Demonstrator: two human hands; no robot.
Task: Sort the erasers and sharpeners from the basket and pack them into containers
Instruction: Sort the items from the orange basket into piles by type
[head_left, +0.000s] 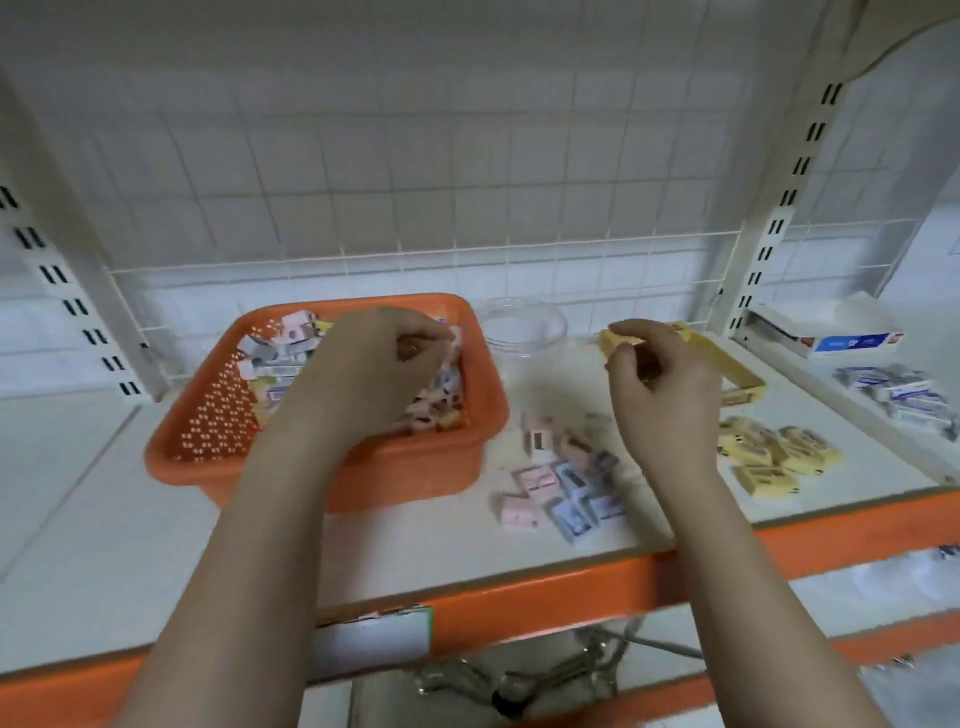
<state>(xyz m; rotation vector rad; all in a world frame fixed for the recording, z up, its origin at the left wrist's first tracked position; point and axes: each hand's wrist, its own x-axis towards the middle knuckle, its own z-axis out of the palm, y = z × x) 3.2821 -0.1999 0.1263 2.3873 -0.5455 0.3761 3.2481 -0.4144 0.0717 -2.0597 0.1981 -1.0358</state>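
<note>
The step looks like pulling one piece from the basket (322, 470) while the other hand sets down a yellow one, so each pick is best kept to a single piece and dropped on its own colour's pile. The left hand (374, 364) hangs over the basket's right half, fingers curled into the mixed erasers (275, 364) below; whether it pinches one is too blurred to tell. The right hand (660, 379) is raised, fingertips pinching a yellow eraser (618, 340), with the yellow pile (769, 457) down to its right.
</note>
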